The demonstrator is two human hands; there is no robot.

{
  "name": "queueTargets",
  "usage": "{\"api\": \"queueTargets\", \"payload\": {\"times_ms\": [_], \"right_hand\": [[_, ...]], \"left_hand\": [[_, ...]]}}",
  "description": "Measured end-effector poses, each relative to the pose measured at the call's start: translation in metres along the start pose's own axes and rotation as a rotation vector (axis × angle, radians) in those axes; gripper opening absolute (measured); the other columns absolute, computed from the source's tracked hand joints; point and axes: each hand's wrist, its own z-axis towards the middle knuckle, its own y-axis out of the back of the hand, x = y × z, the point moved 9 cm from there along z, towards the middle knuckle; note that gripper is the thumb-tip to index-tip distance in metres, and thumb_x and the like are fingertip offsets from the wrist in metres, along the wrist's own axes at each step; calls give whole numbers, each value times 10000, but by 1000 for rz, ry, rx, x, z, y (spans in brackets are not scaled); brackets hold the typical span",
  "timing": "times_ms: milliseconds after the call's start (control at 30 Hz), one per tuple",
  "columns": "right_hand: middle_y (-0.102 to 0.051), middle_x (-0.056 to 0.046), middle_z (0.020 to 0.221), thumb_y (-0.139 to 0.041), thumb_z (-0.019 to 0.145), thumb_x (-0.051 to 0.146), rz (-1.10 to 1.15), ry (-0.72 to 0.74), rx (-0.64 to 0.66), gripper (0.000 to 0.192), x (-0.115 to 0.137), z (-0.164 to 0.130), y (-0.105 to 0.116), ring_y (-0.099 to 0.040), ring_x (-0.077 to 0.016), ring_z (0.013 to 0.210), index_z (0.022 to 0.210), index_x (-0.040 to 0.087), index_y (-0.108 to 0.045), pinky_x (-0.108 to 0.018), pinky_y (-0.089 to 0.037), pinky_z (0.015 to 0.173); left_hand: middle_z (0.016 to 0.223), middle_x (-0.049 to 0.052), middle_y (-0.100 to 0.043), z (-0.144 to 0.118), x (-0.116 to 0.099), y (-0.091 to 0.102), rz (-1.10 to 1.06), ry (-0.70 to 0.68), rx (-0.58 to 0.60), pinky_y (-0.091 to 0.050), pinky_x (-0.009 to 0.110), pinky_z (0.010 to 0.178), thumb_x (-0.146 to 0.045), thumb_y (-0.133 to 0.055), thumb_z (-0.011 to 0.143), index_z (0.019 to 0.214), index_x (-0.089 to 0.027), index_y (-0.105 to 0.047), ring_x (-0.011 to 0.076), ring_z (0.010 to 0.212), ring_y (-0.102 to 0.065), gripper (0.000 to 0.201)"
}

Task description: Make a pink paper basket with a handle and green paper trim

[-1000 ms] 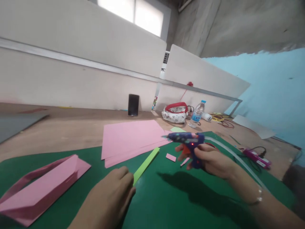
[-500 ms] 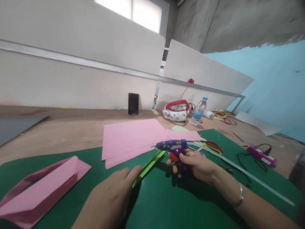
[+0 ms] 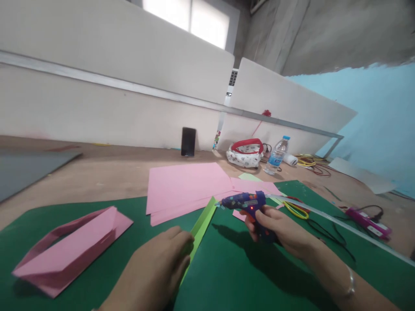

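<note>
My right hand (image 3: 275,224) is wrapped round the handle of a dark blue glue gun (image 3: 244,201) with a red light lit on its side. A long clear glue stick (image 3: 324,216) juts from its rear. The nozzle points left, close to the far end of a folded light green paper strip (image 3: 202,222); whether they touch I cannot tell. My left hand (image 3: 158,263) grips that strip near its lower part, fingers curled against it, and covers part of it. To the left lies a folded pink paper piece (image 3: 71,255) with a loop-like band.
Pink paper sheets (image 3: 184,185) lie beyond my hands on the green mat (image 3: 240,280). Behind stand a phone (image 3: 188,141), a white and red pouch (image 3: 245,154) and a water bottle (image 3: 276,156). A magenta power strip (image 3: 368,223) with a black cable is at right.
The glue gun's nozzle has moved from above the strip to near its far tip, and the strip now shows wider. The whole view has shifted slightly.
</note>
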Motion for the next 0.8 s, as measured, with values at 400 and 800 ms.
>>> {"api": "queueTargets", "payload": {"times_ms": [400, 800], "right_hand": [[-554, -27, 616, -391, 891, 677, -602, 84, -117, 543, 11, -3, 6, -468, -170, 582, 632, 215, -510, -292, -313, 529], [-489, -9, 608, -383, 894, 628, -643, 35, -141, 485, 5, 7, 5, -425, -159, 570, 640, 220, -445, -305, -327, 549]], "left_hand": [[846, 58, -589, -5, -23, -3, -11, -69, 72, -474, 282, 663, -234, -353, 926, 988, -259, -696, 185, 733, -603, 349], [870, 66, -589, -5, -25, -3, -32, -67, 97, -483, 297, 671, -243, -374, 923, 995, -254, -694, 192, 744, -599, 328]]}}
